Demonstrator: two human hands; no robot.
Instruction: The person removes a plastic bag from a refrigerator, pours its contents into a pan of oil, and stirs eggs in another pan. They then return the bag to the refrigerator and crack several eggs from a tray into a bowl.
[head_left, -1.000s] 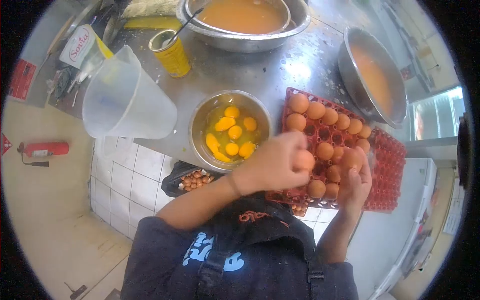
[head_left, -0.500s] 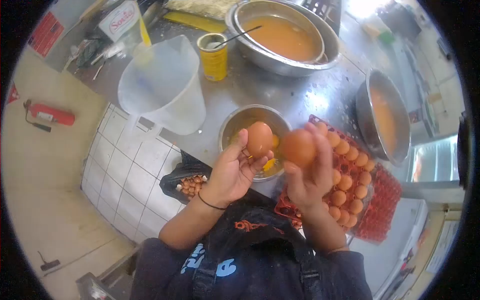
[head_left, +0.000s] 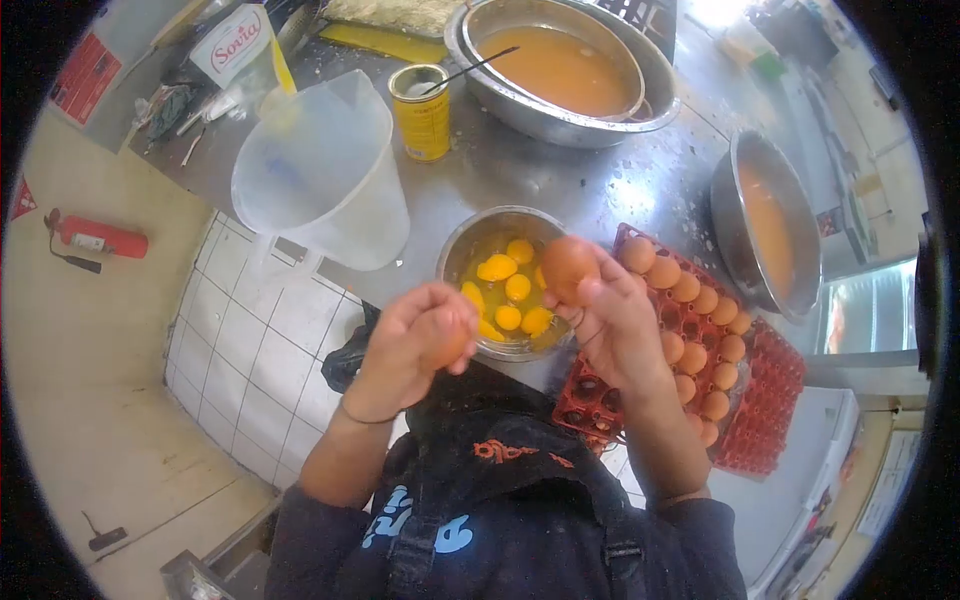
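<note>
My left hand (head_left: pixel 415 345) is wrapped round a brown egg (head_left: pixel 446 345), left of and a little below the rim of a metal bowl (head_left: pixel 455 240). Between the fingers and thumb of my right hand (head_left: pixel 615 325) is a second brown egg (head_left: pixel 570 268), held over the bowl's right side. Several yellow yolks (head_left: pixel 518 287) lie in clear egg white inside the bowl. To the right, a red egg tray (head_left: pixel 575 400) carries several whole brown eggs (head_left: pixel 685 288).
A translucent pitcher (head_left: pixel 320 170) stands left of a yellow can (head_left: pixel 423 125). Large metal bowls (head_left: pixel 560 130) with orange liquid stand at the back, another bowl (head_left: pixel 735 215) at the right. A black bag (head_left: pixel 348 355) hangs by the table edge.
My left hand has moved left and down with its egg, turning over. My right hand has shifted slightly with its egg. More of the bowl and its yolks shows between them.
</note>
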